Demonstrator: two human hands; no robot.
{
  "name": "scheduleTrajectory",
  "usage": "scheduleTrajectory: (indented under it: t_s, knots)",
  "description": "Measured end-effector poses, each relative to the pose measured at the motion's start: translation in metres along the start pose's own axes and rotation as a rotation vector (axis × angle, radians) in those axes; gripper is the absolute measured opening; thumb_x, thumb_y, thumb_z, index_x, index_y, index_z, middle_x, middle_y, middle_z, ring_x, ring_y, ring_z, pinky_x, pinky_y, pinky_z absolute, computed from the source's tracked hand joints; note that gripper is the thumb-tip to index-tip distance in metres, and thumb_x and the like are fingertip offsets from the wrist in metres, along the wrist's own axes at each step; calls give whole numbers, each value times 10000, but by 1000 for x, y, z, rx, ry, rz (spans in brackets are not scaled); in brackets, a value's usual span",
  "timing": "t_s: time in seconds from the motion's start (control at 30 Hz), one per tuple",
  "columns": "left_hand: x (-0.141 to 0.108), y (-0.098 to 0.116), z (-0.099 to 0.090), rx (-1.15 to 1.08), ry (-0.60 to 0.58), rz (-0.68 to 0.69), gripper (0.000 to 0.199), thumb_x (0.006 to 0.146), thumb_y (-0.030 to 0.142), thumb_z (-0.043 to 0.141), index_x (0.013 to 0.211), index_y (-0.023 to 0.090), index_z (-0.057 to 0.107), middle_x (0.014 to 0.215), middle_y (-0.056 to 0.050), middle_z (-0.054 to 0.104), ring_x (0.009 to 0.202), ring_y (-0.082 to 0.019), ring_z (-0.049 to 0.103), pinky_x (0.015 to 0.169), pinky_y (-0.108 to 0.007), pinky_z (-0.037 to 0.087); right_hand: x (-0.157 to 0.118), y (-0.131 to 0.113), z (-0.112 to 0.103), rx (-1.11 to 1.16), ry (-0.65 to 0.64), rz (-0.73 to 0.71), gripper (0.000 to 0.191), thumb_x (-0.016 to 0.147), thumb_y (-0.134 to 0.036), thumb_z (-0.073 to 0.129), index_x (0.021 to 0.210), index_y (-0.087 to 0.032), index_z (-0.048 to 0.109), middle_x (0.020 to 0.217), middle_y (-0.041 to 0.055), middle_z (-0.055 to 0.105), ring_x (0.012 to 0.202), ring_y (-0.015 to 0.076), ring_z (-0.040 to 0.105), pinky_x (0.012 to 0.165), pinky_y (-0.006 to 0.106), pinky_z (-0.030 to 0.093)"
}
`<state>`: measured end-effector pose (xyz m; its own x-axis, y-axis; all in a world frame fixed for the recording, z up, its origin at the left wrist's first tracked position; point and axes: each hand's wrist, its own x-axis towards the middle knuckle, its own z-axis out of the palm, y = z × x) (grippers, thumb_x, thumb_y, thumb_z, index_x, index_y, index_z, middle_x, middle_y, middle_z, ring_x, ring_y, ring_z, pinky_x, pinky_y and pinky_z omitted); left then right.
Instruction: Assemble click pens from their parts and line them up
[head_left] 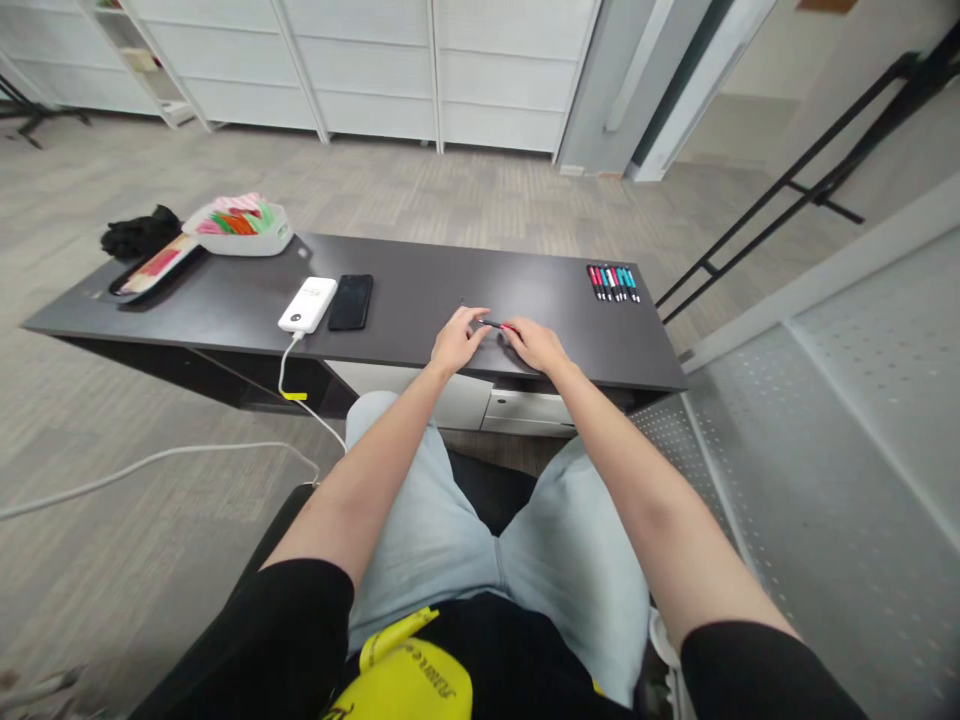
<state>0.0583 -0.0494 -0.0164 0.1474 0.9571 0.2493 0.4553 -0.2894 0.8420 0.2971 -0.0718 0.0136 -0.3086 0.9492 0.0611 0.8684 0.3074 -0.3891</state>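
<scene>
A slim pen (490, 323), dark along its middle with red at its right end, lies crosswise between my two hands just above the desk. My left hand (454, 342) pinches the pen's left end between thumb and fingers. At the red end, the fingers of my right hand (535, 345) are closed round the pen. Part of it is hidden by the fingers. Off to the right, several pens (613, 283) in red, white, teal and black are lined up side by side near the desk's far corner.
The dark grey desk (427, 270) carries a black phone (350, 302) and a white power bank (309, 304) with a cable. Farther left are a white container (251, 240) of colourful pieces, a black tray (159, 272) and a black bundle (140, 233). A perforated panel (840, 440) stands right.
</scene>
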Motion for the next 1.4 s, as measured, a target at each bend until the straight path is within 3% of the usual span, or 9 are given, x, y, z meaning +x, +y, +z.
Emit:
scheduleTrajectory:
  t_s: [0.1, 0.17, 0.33, 0.53, 0.67, 0.8, 1.0, 1.2, 1.4]
  knots:
    - [0, 0, -2, 30, -54, 32, 175, 1156, 213, 830, 1198, 291, 982, 1335, -74, 934, 987, -249, 843, 1050, -406, 695, -5, -5, -2, -3, -34, -4, 429, 1365, -421, 494, 1535, -262, 854, 1670, 157, 891, 1513, 385, 830, 1205, 468, 656]
    - [0, 0, -3, 42, -83, 31, 204, 1157, 233, 821, 1224, 297, 1003, 1335, -82, 954, 1055, -278, 869, 1078, -424, 704, -7, -8, -3, -8, -50, 6, 438, 1369, -408, 477, 1519, -254, 858, 1655, 163, 897, 1505, 387, 837, 1200, 462, 649]
    - [0, 0, -3, 57, -153, 32, 238, 1157, 299, 823, 1283, 323, 1024, 1349, -82, 993, 1161, -323, 914, 1153, -455, 713, -6, -10, -5, -57, -70, 24, 429, 1378, -396, 456, 1434, -264, 861, 1566, 152, 933, 1415, 381, 853, 1087, 433, 619]
    - [0, 1, -4, 149, -154, 47, 212, 1189, 281, 783, 1163, 343, 985, 1140, -50, 998, 1178, -352, 939, 1328, -573, 610, -8, -11, -3, -154, -23, 20, 387, 1389, -429, 497, 1388, -299, 862, 1496, 130, 953, 1285, 374, 880, 932, 418, 558]
    - [0, 2, -3, 186, -180, 48, 198, 1192, 263, 759, 1129, 330, 934, 1124, -56, 986, 1176, -360, 917, 1313, -571, 594, -10, -13, -1, -200, 11, 0, 399, 1386, -437, 491, 1385, -297, 865, 1482, 145, 953, 1246, 390, 868, 902, 439, 533]
    - [2, 4, -4, 279, -205, 102, 180, 1215, 286, 729, 1094, 329, 855, 1268, -101, 963, 1299, -384, 862, 1254, -553, 602, -11, -16, -2, -208, 18, 8, 404, 1392, -432, 486, 1384, -291, 865, 1463, 152, 954, 1234, 390, 866, 900, 436, 521]
    - [15, 1, -21, 483, -367, 261, 210, 1219, 292, 700, 1011, 307, 724, 1224, -172, 867, 1302, -435, 785, 1270, -591, 551, -9, -18, -4, -151, -33, -2, 364, 1400, -412, 515, 1378, -297, 859, 1465, 126, 962, 1258, 368, 874, 922, 415, 523]
    - [16, -6, -19, 414, -350, 229, 253, 1238, 324, 634, 996, 309, 707, 1161, -148, 845, 1255, -414, 767, 1282, -594, 541, -9, -19, -1, -164, 9, -8, 352, 1386, -400, 542, 1399, -285, 874, 1472, 148, 955, 1240, 394, 869, 927, 439, 520]
    - [17, -12, -16, 409, -349, 222, 418, 1268, 410, 574, 869, 305, 648, 1047, -130, 824, 1207, -406, 782, 1325, -635, 514, -10, -22, 2, -235, 34, -73, 434, 1388, -430, 484, 1420, -240, 872, 1470, 211, 911, 1279, 417, 804, 1000, 481, 524]
